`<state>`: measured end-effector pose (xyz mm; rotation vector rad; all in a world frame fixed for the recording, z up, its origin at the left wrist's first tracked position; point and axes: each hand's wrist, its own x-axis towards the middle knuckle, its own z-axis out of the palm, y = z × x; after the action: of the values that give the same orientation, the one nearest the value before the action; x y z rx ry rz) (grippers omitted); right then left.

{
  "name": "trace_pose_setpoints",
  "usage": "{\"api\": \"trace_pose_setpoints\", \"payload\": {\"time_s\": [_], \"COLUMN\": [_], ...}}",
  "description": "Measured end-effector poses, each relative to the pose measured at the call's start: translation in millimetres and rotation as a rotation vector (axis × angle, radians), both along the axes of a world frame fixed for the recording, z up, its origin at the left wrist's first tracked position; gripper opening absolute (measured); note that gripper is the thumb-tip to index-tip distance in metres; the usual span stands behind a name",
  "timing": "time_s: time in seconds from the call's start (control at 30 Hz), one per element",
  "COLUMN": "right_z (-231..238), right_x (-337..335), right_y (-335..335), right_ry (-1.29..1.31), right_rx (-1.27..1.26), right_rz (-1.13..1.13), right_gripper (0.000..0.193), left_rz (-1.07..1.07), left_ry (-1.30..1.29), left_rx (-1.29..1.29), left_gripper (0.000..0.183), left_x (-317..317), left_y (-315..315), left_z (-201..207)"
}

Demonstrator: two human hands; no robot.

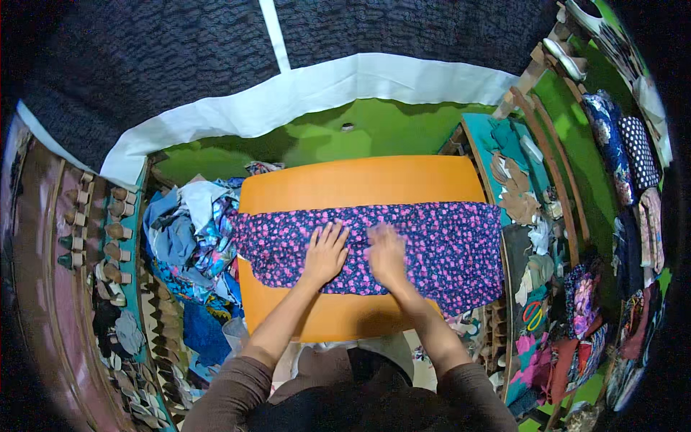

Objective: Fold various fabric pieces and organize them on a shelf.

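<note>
A dark navy cloth with pink and purple flowers lies spread across an orange table, its right end hanging past the table's right side. My left hand rests flat on the middle of the cloth, fingers stretched out and slightly apart. Just to its right, my right hand is over the same cloth, its fingers smeared by motion, so their shape is unclear. Small wrinkles show in the fabric around both hands.
Left of the table is a heap of blue and patterned clothes. Shoes line a rack at the far left. On the right, a shelf holds cloth scraps and scissors with coloured handles. Folded garments hang beyond it.
</note>
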<state>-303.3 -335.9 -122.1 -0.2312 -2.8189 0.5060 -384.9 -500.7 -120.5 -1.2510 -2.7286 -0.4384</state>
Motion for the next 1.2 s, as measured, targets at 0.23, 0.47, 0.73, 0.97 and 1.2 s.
{"api": "trace_pose_setpoints", "payload": {"time_s": [0.23,0.47,0.73,0.97,1.2], "right_z": [-14.5,-40.7,-28.6,-6.4,6.5], "right_x": [-10.0,61.0,106.7,152.7,161.6], "right_y": [55.0,195.6,154.9,183.6,207.7], "right_ry": [-0.358,-0.329,-0.242,-0.256,-0.4], "right_rx": [0.229,0.137,0.141,0.114,0.124], "right_rz": [0.001,-0.749,-0.122,0.516,0.68], "right_gripper": [0.041,0.047,0.046,0.056,0.054], "left_rz": [0.221,0.294,-0.08,-0.24,-0.167], "left_ry": [-0.058,-0.045,-0.183,-0.242,-0.218], "left_rx": [-0.101,-0.093,-0.091,-0.086,-0.122], "left_gripper": [0.054,0.053,0.054,0.054,0.05], "left_x": [-24.3,-16.8,59.1,126.9,149.3], "left_y": [-20.6,6.5,89.8,89.2,86.5], "left_z": [-25.8,-29.6,-21.3,-22.8,-19.4]}}
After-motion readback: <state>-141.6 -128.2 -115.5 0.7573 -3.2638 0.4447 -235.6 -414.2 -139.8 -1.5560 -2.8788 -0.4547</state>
